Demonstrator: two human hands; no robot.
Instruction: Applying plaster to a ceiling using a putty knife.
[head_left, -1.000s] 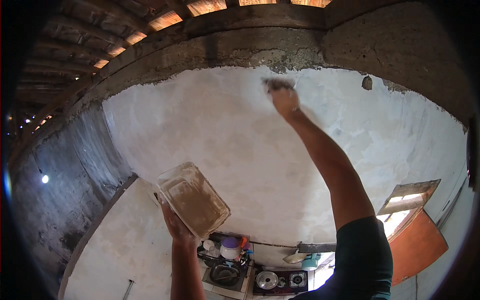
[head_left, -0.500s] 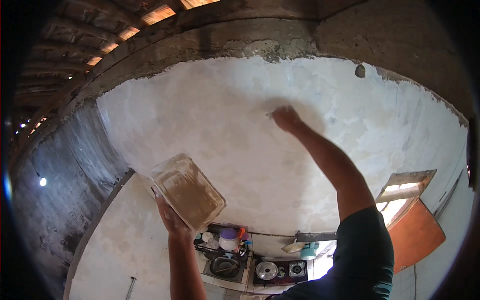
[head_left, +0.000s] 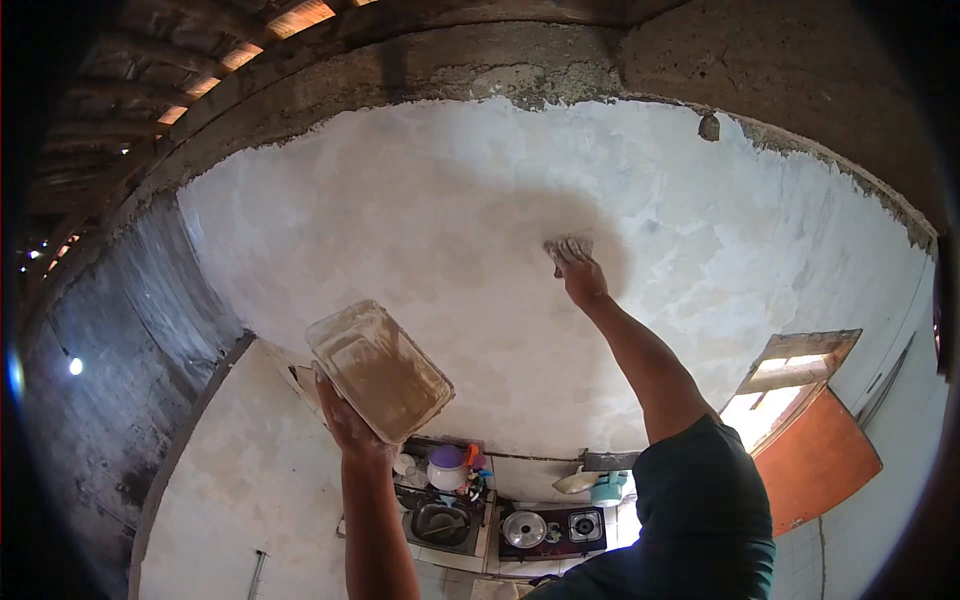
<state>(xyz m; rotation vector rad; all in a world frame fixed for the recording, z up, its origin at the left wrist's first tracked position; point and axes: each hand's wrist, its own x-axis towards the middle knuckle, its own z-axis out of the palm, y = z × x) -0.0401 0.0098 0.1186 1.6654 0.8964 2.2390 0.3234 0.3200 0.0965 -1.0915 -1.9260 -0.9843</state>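
Observation:
My left hand [head_left: 347, 425] grips a see-through rectangular plastic tub [head_left: 380, 372] from its lower left side. The tub is tilted, and beige plaster paste smears its inside. High on the pale, patchily coated wall [head_left: 420, 230], my right hand [head_left: 580, 270] reaches out at arm's length. Its fingers are bent over a small pale pad-like piece [head_left: 552, 250] at the wall surface, whose kind is too small to tell. White residue coats those fingers, and a shadow falls around them.
Below the wall are a sink [head_left: 445, 525], a two-burner stove [head_left: 552, 533] with a lidded pot [head_left: 524, 529], and dishes beside a white pot with a purple lid [head_left: 447, 468]. An orange shutter [head_left: 818, 462] hangs by the window at right. A lit bulb [head_left: 76, 366] is at left.
My right hand has moved slightly down the wall, and its fingers now point up and left, showing the pale piece. The tub stays in my left hand. The view has shifted a little.

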